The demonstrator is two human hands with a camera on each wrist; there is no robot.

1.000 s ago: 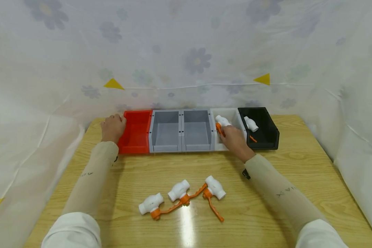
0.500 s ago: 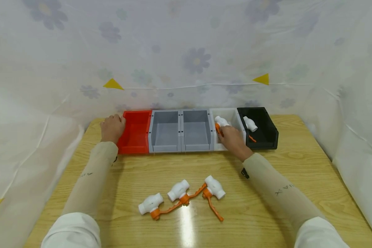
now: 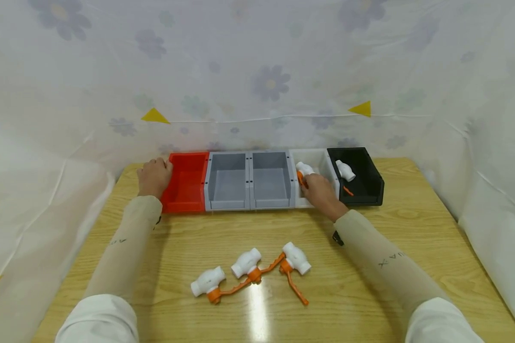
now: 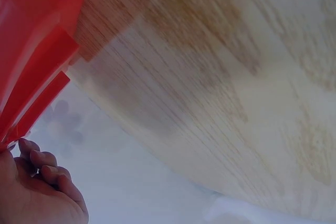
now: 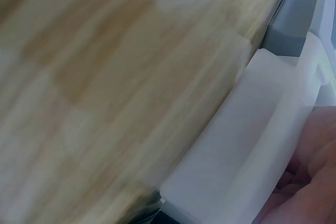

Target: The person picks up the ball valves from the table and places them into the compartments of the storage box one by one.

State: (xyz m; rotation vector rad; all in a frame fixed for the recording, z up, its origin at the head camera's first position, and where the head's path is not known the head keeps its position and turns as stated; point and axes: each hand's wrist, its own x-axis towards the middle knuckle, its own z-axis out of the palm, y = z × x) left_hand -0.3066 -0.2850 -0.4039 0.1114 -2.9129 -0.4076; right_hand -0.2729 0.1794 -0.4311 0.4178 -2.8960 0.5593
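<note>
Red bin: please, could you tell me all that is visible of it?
The red bin is glossy, looks like plastic and is open at the top. It stands upright on the wooden table, leftmost in the row, its right wall against a grey bin. The left hand holds its left rim, covering part of it.

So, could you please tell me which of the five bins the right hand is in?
The white bin, between a gray bin and the black bin; the right hand is inside no other.

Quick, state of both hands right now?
Left hand: closed, gripping the red bin by its edge.
Right hand: closed on a white-and-orange valve inside the white bin.
</note>
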